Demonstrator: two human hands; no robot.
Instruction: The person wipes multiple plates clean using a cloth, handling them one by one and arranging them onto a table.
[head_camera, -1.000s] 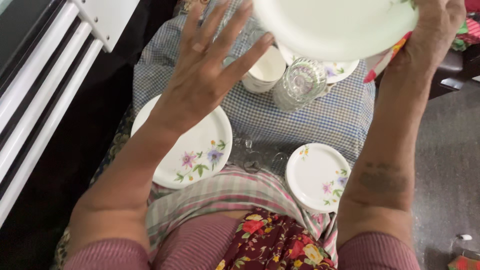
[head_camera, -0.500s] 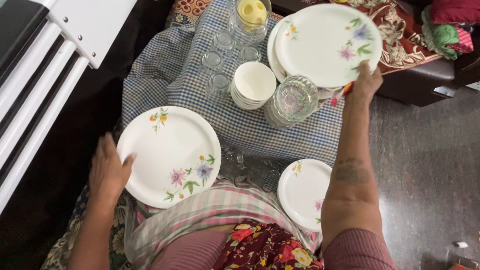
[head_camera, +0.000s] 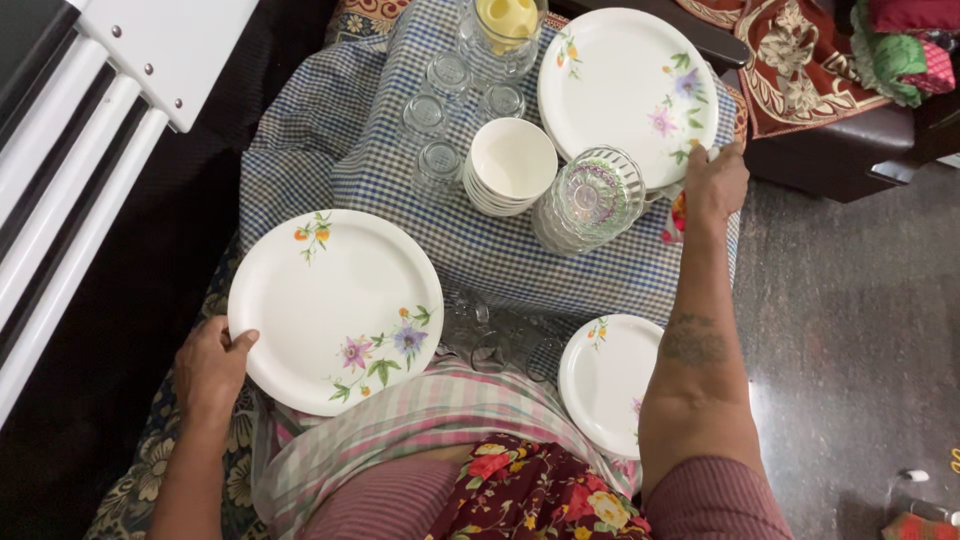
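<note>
At the near-left rim of the big flowered plate (head_camera: 335, 305), the left hand (head_camera: 212, 368) has its fingers curled over the edge, thumb lying on top, gripping it. That plate lies flat on the checked cloth (head_camera: 330, 150) that covers the worktop, and I take it as the marker for everything else. Far off to its upper right, the right hand (head_camera: 716, 182) pinches the lower edge of a stack of large plates (head_camera: 625, 90), fingers closed on the rim; how many plates are in that stack I cannot tell. I count three places with flowered plates in all: the marker plate, the far stack, and a smaller plate (head_camera: 608, 380) to the marker's right, partly hidden by the right forearm. Between the marker and the far stack stand one stack of white bowls (head_camera: 510, 165) and one stack of cut-glass bowls (head_camera: 590, 200), side by side. Above the marker are four small clear glasses (head_camera: 437, 120), with a jar holding something yellow (head_camera: 505, 30) behind them. More clear glasses (head_camera: 495, 335) lie just right of the marker.
</note>
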